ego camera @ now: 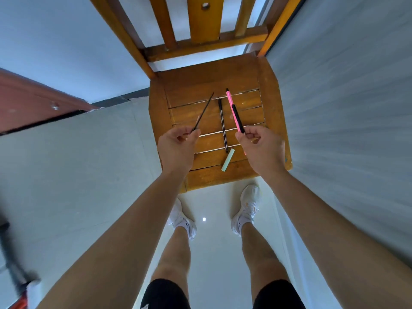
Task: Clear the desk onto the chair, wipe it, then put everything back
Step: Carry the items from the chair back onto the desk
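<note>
I look down on a wooden chair (214, 177) with a slatted seat. My left hand (176, 150) pinches the near end of a thin black pen (204, 112) above the seat's left side. Over the right side, my right hand (260, 150) grips a pink pen (230, 103) together with a black pen (237, 117), both pointing away from me. Another black pen (223, 126) lies lengthwise on the seat between my hands. A pale green eraser-like stick (227, 159) lies near the seat's front edge.
A grey wall (356, 108) stands close on the chair's right. A reddish-brown door (33, 103) is at the left. My two feet in white shoes (245, 210) stand on the pale floor just before the chair. A blurred dark object sits at the bottom left.
</note>
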The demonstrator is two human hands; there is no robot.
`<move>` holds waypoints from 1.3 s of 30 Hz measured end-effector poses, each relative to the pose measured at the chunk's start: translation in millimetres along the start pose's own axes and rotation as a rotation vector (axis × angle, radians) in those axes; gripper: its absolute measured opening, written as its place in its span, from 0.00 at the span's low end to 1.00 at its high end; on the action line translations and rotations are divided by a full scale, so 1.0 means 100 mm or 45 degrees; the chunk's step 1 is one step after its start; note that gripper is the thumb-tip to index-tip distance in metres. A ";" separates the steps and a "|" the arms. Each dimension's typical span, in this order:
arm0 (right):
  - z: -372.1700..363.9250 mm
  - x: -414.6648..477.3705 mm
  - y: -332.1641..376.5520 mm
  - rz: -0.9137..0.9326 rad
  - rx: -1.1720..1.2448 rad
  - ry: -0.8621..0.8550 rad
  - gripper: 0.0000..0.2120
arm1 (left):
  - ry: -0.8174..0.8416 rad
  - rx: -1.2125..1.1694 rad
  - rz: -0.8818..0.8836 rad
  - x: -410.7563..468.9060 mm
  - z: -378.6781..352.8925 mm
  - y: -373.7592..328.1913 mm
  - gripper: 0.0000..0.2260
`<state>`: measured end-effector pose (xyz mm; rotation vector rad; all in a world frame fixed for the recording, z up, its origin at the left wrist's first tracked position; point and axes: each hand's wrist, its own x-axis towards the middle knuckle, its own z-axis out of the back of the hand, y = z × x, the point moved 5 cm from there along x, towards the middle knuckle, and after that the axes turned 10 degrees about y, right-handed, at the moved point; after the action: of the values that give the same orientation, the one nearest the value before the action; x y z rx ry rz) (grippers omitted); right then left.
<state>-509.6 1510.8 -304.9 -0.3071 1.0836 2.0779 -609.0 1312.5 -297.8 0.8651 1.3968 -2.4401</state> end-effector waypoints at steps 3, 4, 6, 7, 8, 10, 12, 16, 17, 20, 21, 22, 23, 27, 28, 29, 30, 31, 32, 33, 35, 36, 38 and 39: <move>0.25 -0.27 0.47 0.070 0.022 0.022 0.14 | -0.077 -0.058 -0.072 -0.39 0.46 -0.52 0.03; 0.34 -0.39 0.66 0.101 0.039 0.043 0.13 | -0.105 -0.081 -0.088 -0.55 0.65 -0.69 0.03; 0.53 -0.66 1.09 0.183 0.076 0.089 0.13 | -0.175 -0.098 -0.132 -0.93 1.05 -1.03 0.01; 0.62 -0.81 1.32 0.241 0.093 0.110 0.13 | -0.233 -0.104 -0.170 -1.16 1.25 -1.19 0.02; 0.70 -0.94 1.56 0.302 0.110 0.130 0.14 | -0.303 -0.116 -0.207 -1.40 1.46 -1.33 0.02; 0.81 -1.23 2.07 0.447 0.145 0.204 0.14 | -0.468 -0.173 -0.257 -1.91 1.89 -1.54 0.03; 0.86 -1.57 2.58 0.619 0.165 0.302 0.13 | -0.640 -0.245 -0.269 -2.47 2.30 -1.65 0.02; 0.84 -2.38 3.43 1.007 0.114 0.432 0.10 | -0.987 -0.371 -0.256 -3.55 2.98 -1.53 0.04; 0.79 -2.61 3.58 1.081 0.094 0.472 0.09 | -1.057 -0.392 -0.243 -3.81 3.11 -1.44 0.04; 0.55 -3.32 3.86 1.225 0.053 0.616 0.08 | -1.225 -0.458 -0.192 -4.52 3.46 -1.09 0.03; 0.43 -3.58 3.91 1.262 0.049 0.672 0.08 | -1.281 -0.476 -0.183 -4.76 3.59 -0.95 0.03; 0.30 -3.85 3.96 1.301 0.049 0.728 0.08 | -1.336 -0.493 -0.180 -4.99 3.72 -0.80 0.03; 0.15 -4.12 4.00 1.341 0.047 0.777 0.07 | -1.387 -0.511 -0.178 -5.23 3.85 -0.64 0.03; -0.58 -5.28 4.12 1.470 0.032 0.970 0.06 | -1.581 -0.562 -0.158 -6.18 4.38 0.10 0.08; -0.78 -5.58 4.15 1.503 0.018 1.006 0.06 | -1.631 -0.564 -0.139 -6.44 4.52 0.32 0.08; -0.98 -5.89 4.17 1.538 0.002 1.043 0.07 | -1.687 -0.561 -0.121 -6.70 4.66 0.55 0.08; -1.20 -6.20 4.19 1.571 -0.020 1.089 0.07 | -1.749 -0.558 -0.100 -6.97 4.79 0.80 0.07; -1.41 -6.51 4.19 1.599 -0.042 1.139 0.07 | -1.810 -0.554 -0.075 -7.24 4.91 1.04 0.05; -1.62 -6.82 4.18 1.625 -0.066 1.188 0.07 | -1.868 -0.549 -0.044 -7.49 5.03 1.27 0.03; -1.82 -7.12 4.16 1.653 -0.094 1.235 0.06 | -1.925 -0.553 -0.012 -7.73 5.12 1.49 0.02; -2.17 -7.66 4.10 1.701 -0.132 1.327 0.04 | -2.020 -0.594 0.058 -8.14 5.26 1.90 0.03; -2.33 -7.90 4.06 1.719 -0.148 1.367 0.05 | -2.052 -0.616 0.093 -8.31 5.31 2.08 0.03; -2.63 -8.29 4.00 1.765 -0.206 1.416 0.05 | -2.094 -0.656 0.138 -8.56 5.42 2.41 0.03; -2.78 -8.46 3.98 1.784 -0.240 1.439 0.05 | -2.113 -0.680 0.157 -8.65 5.48 2.57 0.02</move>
<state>-253.1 717.6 201.0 -1.1626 2.1457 3.3453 -9.2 619.6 225.8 -0.9852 0.9781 -1.5017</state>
